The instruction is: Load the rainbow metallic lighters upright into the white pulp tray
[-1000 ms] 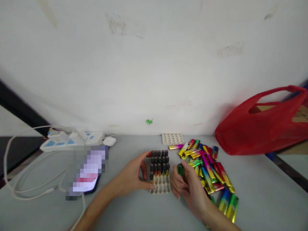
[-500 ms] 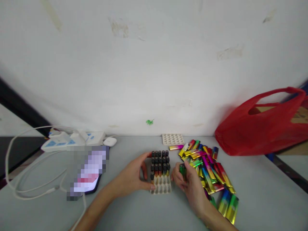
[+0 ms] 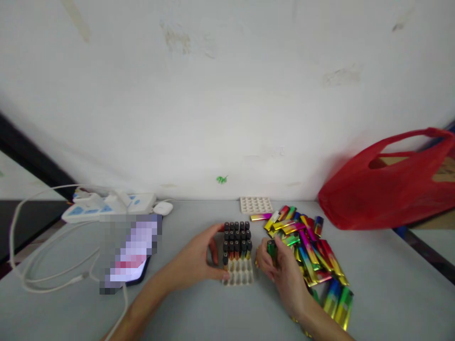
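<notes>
A pale tray (image 3: 241, 278) with rows of slots stands in the middle of the table. Several upright black-topped pieces (image 3: 237, 235) fill its back rows, and one more stands at the left of the row in front. My left hand (image 3: 199, 259) curves round the tray's left side, fingertips at the back corner and thumb at the front left. Just right of the tray, my right hand (image 3: 275, 259) is closed on a green piece with a dark top (image 3: 271, 248). Beside it lies a heap of shiny multicoloured pieces (image 3: 307, 239).
A second pale tray (image 3: 256, 204) lies near the wall. On the right sits a red bag (image 3: 377, 189). A phone (image 3: 137, 253), a white power strip (image 3: 142, 202), a small white case (image 3: 163, 208) and looping white cables are on the left.
My right hand has shifted very slightly to the right with the green piece. My left hand keeps its place at the tray.
</notes>
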`<state>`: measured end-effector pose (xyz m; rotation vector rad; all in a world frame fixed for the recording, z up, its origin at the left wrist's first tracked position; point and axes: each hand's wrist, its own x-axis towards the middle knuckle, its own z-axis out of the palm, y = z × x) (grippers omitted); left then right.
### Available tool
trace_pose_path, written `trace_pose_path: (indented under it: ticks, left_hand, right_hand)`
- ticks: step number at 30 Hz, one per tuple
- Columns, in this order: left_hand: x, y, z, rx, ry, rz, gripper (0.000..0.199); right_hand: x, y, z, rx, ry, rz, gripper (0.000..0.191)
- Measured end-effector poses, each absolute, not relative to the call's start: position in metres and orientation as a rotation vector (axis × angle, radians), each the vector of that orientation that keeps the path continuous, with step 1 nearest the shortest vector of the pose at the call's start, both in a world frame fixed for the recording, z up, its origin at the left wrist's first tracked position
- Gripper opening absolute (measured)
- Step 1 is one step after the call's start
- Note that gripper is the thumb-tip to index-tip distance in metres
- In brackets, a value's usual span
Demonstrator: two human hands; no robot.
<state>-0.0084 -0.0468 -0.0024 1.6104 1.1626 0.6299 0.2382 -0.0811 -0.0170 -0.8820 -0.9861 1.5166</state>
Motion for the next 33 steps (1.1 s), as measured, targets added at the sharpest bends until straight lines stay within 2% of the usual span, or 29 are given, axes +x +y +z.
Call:
trace_pose_path:
  ticks: [16, 33]
  left_hand:
    - [-0.009, -0.045, -0.002, 1.651, 1.156, 0.612, 0.114]
    - [-0.009, -0.045, -0.002, 1.645, 1.146, 0.616, 0.113]
  right_hand:
    - [0.238, -0.085, 0.002, -0.794, -0.872, 1.658, 0.064]
    - [0.239, -0.086, -0.002, -0.749, -0.864, 1.7, 0.062]
